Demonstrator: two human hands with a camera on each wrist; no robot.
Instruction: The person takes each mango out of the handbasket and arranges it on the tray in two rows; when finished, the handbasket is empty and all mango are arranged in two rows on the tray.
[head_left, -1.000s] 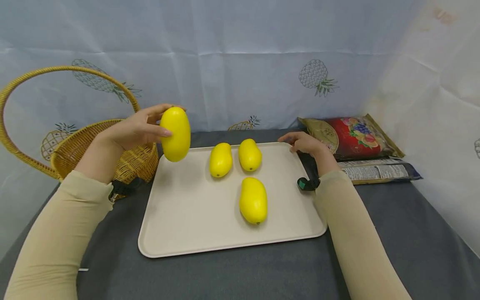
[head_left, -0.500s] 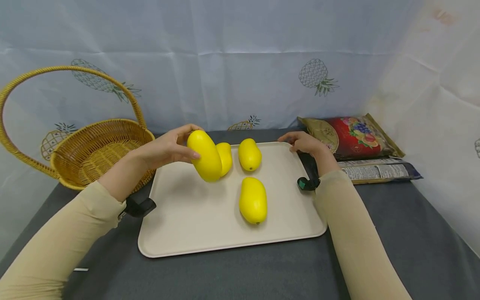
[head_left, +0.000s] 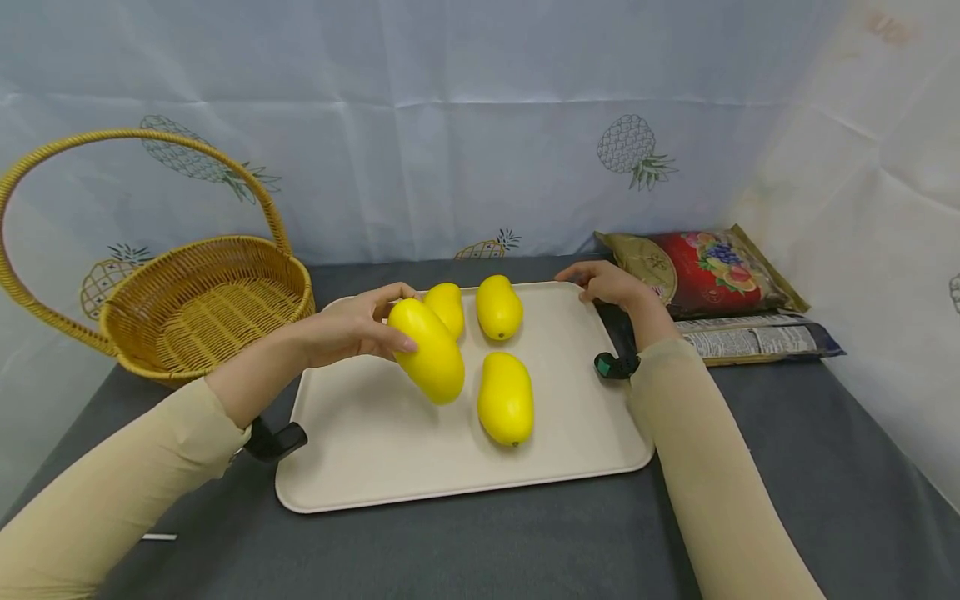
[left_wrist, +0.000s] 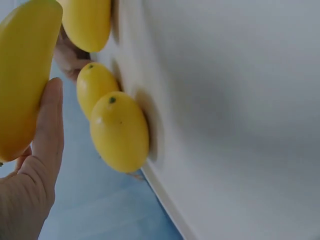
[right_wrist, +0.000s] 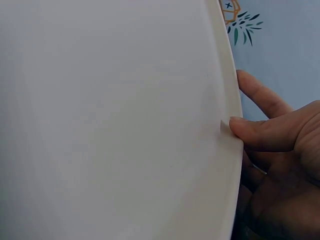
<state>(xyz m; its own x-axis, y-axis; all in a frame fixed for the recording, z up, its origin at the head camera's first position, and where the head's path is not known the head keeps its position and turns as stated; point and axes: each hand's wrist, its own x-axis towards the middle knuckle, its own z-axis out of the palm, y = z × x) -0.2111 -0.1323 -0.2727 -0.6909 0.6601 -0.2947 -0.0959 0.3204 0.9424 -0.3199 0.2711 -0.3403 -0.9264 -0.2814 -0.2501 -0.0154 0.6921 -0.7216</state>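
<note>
My left hand (head_left: 348,332) grips a yellow mango (head_left: 431,358) and holds it tilted above the beige tray (head_left: 367,467), thumb on its near side. In the left wrist view the held mango (left_wrist: 25,75) stands out from the tray surface. Three more mangoes lie on the tray: one at the back (head_left: 447,302), partly hidden behind the held one, another beside it (head_left: 499,308), and a third nearer the front (head_left: 506,402). At the tray's back right corner, my right hand (head_left: 611,285) pinches the rim, its thumb (right_wrist: 265,134) over the edge and other fingers outside it.
A yellow wicker basket (head_left: 135,333) with a tall handle stands left of the tray, nothing visible inside. Two food packages, one red and gold (head_left: 705,275) and one flat below it (head_left: 750,342), lie at the right. A pineapple-print cloth (head_left: 420,167) hangs behind the table.
My left hand has carried the mango from beside the basket rightward and toward the front, lower over the tray. The right hand and the other mangoes have stayed where they were.
</note>
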